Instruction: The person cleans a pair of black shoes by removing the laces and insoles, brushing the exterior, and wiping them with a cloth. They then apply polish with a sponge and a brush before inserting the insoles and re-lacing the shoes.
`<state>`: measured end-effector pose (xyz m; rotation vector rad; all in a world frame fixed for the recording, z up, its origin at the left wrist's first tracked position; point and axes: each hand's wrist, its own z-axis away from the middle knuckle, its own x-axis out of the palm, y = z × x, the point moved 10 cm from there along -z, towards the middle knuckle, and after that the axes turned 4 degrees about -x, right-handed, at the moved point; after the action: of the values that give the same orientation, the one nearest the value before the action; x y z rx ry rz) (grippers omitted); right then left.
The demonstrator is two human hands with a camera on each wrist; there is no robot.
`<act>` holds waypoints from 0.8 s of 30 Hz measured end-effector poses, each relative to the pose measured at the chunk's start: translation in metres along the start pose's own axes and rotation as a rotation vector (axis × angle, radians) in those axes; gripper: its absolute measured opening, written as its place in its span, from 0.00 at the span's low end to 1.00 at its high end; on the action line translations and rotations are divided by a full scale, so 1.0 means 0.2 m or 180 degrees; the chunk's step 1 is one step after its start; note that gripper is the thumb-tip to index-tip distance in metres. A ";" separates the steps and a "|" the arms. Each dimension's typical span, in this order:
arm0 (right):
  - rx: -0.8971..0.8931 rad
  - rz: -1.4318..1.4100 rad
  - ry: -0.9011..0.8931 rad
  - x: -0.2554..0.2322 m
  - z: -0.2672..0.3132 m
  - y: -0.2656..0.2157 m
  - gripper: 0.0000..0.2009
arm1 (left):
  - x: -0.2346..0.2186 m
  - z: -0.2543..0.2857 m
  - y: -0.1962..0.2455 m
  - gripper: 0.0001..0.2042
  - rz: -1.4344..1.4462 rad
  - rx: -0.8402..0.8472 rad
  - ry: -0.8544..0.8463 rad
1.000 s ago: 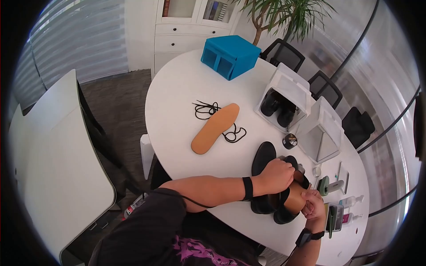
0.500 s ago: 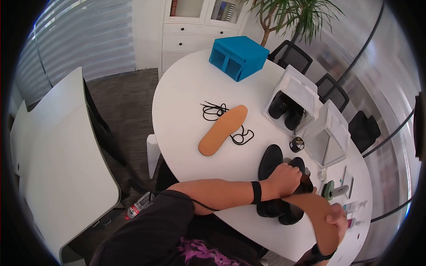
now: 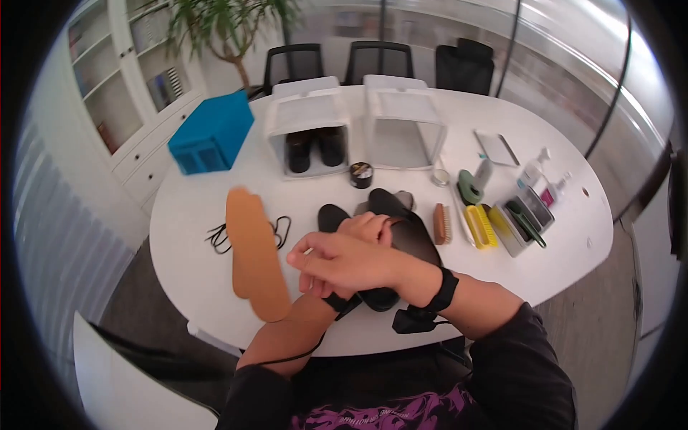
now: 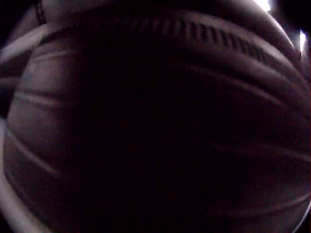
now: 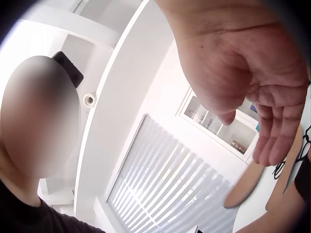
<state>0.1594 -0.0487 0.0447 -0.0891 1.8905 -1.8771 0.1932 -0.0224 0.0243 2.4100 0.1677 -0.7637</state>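
Observation:
My left hand (image 3: 369,228) grips a black shoe (image 3: 418,247), partly hidden beneath my right hand (image 3: 344,261). My right arm crosses over the left, its fingers loosely bent with nothing between them. Just left of those fingertips is a blurred tan insole (image 3: 256,251), overlapping a second tan insole (image 3: 240,288). In the right wrist view the thumb stands apart from the fingers, and an insole (image 5: 244,184) shows beyond the fingertips. Another black shoe (image 3: 330,216) stands left of the gripped one. Dark creased material (image 4: 43,126) fills the left wrist view.
Black laces (image 3: 283,228) lie by the insoles. Behind are a blue box (image 3: 215,136), a white box (image 3: 308,107) with black shoes, another white box (image 3: 405,93) and a black jar (image 3: 361,174). To the right are a wooden brush (image 3: 442,223), yellow brush (image 3: 480,226) and caddy (image 3: 516,236).
My right hand drew an insole out of the shoe, carried it left across my left arm, and let go of it by the other insole. The head view has turned right.

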 end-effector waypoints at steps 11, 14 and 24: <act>0.0592 0.2830 0.3078 -1.06 0.92 0.46 0.11 | -0.02 -0.01 0.03 0.06 0.0031 -0.0045 0.0140; 0.1282 0.3559 0.3058 -1.17 1.08 0.68 0.11 | -0.01 -0.01 0.04 0.06 0.0017 -0.0019 0.0139; 0.1375 0.3389 0.2874 -1.23 1.05 0.81 0.12 | -0.02 -0.05 0.05 0.21 0.0524 -0.0133 -0.0496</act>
<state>0.4998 -0.1429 -0.0308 1.7592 1.3513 -1.4972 0.1974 -0.0240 0.0392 2.2803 -0.0753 -0.8580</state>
